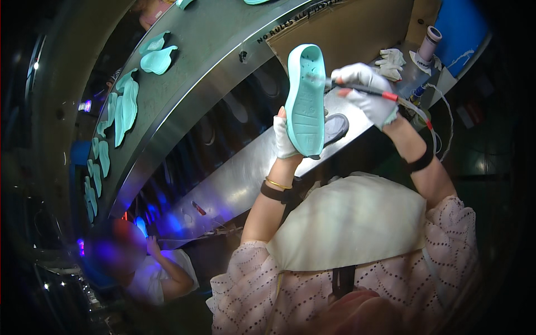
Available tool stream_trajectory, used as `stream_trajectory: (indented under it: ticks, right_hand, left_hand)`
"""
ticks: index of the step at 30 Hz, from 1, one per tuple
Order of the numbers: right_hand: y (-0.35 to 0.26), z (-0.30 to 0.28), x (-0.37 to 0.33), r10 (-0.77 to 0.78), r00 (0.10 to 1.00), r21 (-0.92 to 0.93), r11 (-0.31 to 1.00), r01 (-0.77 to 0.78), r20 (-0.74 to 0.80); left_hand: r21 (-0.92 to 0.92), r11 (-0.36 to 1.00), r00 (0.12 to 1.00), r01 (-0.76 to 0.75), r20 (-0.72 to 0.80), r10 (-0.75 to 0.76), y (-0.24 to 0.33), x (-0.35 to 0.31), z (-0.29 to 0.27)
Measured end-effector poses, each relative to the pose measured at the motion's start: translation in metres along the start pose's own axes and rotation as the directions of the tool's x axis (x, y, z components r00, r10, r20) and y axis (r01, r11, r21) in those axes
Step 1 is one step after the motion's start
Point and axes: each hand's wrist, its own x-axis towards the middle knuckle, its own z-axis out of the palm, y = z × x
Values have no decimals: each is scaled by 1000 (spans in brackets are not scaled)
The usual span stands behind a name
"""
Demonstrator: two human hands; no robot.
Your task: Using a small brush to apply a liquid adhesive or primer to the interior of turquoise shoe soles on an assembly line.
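Upright in front of me is a teal shoe sole (307, 120), its hollow inner side facing me. My left hand (283, 137), in a white fingerless glove, is closed around its lower left edge. A slim pen-shaped tool (390, 96) with a black and red handle is pinched in my right hand (368, 92), gloved the same way. The blurred tip of the tool points left over the upper part of the sole; whether it touches I cannot tell. Behind the teal sole, a grey sole-shaped piece (337, 126) lies on the metal bench (223, 181), partly hidden.
A curved belt (206, 42) carries several teal soles (128, 106). Cardboard (340, 33) stands beyond the bench. White gloves (392, 62) and a pink tube (430, 42) sit at the right, near a hanging cord (448, 114). Another person (167, 273) works at lower left.
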Motion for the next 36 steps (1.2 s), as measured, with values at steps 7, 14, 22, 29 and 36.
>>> stream_trajectory:
  ticks: [7, 14, 22, 29, 36]
  right_hand:
    - [-22, -4, -15, 60, 965, -348, 937, 34, 256]
    - [-25, 5, -2, 342, 937, -187, 927, -326, 64]
    - [-9, 12, -3, 643, 737, 336, 661, -671, 208]
    - [-13, 37, 16, 97, 994, 385, 916, -111, 56]
    - [-36, 7, 21, 51, 979, 250, 968, -1, -196]
  left_hand:
    - [216, 953, 976, -214, 9, 218, 5, 3, -11]
    - [166, 967, 980, -192, -17, 197, 8, 6, -13]
    - [49, 994, 995, -96, -36, 97, 13, 13, -9]
    - [-119, 985, 992, -123, 9, 125, 56, 15, 21]
    - [96, 959, 945, -265, -169, 278, 147, 79, 29]
